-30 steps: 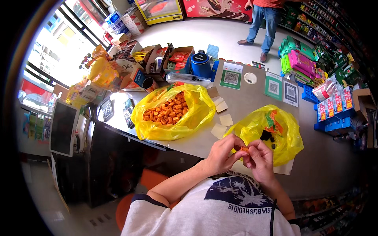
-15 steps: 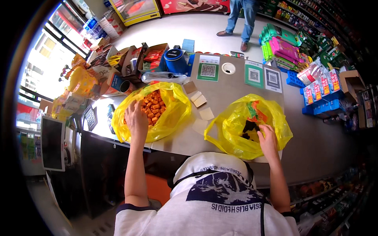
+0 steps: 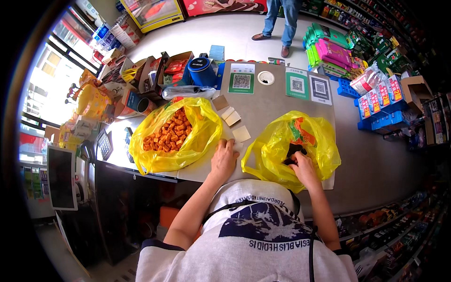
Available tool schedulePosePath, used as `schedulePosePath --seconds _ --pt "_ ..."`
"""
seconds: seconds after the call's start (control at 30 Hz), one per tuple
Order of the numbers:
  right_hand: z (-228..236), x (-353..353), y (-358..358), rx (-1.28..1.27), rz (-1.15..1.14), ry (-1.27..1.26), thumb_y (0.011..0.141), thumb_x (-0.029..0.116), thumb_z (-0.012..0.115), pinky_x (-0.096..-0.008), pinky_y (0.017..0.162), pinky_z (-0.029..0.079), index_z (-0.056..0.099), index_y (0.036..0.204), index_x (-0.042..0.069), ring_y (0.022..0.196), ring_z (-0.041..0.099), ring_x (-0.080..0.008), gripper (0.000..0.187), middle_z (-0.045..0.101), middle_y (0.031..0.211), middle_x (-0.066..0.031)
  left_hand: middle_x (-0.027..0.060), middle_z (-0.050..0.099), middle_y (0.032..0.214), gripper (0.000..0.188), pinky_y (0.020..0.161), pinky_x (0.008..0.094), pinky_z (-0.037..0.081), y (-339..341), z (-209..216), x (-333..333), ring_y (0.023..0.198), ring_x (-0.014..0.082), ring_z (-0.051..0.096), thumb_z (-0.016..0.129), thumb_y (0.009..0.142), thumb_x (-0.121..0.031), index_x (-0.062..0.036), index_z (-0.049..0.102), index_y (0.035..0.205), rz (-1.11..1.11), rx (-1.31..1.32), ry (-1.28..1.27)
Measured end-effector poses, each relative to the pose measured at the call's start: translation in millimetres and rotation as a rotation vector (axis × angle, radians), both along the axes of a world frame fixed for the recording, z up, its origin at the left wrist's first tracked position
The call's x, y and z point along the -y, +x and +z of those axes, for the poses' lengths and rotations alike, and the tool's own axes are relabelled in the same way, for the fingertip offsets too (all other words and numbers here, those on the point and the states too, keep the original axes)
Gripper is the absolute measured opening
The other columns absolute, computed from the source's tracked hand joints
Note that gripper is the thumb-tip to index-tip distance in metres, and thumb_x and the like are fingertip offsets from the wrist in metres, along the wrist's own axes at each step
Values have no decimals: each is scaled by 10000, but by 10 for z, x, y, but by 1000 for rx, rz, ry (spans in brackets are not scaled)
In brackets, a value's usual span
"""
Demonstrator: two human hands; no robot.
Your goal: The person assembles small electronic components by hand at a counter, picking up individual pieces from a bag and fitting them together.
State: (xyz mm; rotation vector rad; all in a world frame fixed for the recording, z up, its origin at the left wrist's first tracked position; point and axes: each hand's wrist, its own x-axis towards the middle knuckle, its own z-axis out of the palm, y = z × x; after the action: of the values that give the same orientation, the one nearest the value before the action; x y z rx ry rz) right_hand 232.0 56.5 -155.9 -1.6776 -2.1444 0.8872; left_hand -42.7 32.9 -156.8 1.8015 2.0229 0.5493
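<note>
Two yellow plastic bags stand open on the counter before me. In the left bag (image 3: 206, 117) lies a heap of small orange-red wrapped pieces (image 3: 169, 134). Between the bags, my left hand (image 3: 224, 160) rests on the counter, its fingers stretched out over the edge of a pale square card (image 3: 238, 146). More square cards (image 3: 241, 134) lie just beyond it. My right hand (image 3: 304, 168) reaches into the right bag (image 3: 324, 141), fingers curled on dark pieces (image 3: 295, 149) at the bottom. An orange and green printed patch (image 3: 301, 132) shows at that bag's far side.
Code placards (image 3: 242, 80) and a round hole (image 3: 266, 78) sit on the counter's far part. A blue canister (image 3: 202, 71) and boxes of packets (image 3: 176, 66) stand far left. Blue cartons (image 3: 383, 101) are at right. A person in jeans (image 3: 282, 21) stands beyond.
My left hand has left the orange pieces in the left bag and moved right, down to the cards. My right hand has moved left and deeper onto the dark pieces.
</note>
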Motion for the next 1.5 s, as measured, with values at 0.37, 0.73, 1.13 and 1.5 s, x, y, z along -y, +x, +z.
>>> schedulePosePath --seconds 0.37,0.73,1.13,1.5 --pt "376 101 -158 -736 -148 -102 763 -32 610 -220 645 421 504 972 7 704 495 -65 238 510 801 2 67 535 738 445 639 289 456 -111 -181 42 698 189 545 669 649 7 -46 520 1065 240 553 -55" --pt "374 125 -601 -892 -95 -227 797 15 594 -194 686 417 560 948 13 733 497 -48 154 540 807 21 95 610 745 365 560 246 452 -71 -179 89 631 131 578 659 710 29 -2 492 1033 440 1188 -2" --pt "465 68 -805 -735 23 -230 798 8 598 -193 729 431 566 970 3 787 525 -48 175 573 859 7 139 618 741 255 607 308 451 -101 -34 147 652 235 602 550 813 -39 -25 455 1049 295 442 50" --pt "525 -28 -1092 -661 133 -132 779 -1 602 -222 647 472 576 931 3 712 580 -98 155 617 795 -59 123 608 661 162 526 297 430 -151 120 280 558 178 565 668 747 -130 20 609 758 328 414 282"
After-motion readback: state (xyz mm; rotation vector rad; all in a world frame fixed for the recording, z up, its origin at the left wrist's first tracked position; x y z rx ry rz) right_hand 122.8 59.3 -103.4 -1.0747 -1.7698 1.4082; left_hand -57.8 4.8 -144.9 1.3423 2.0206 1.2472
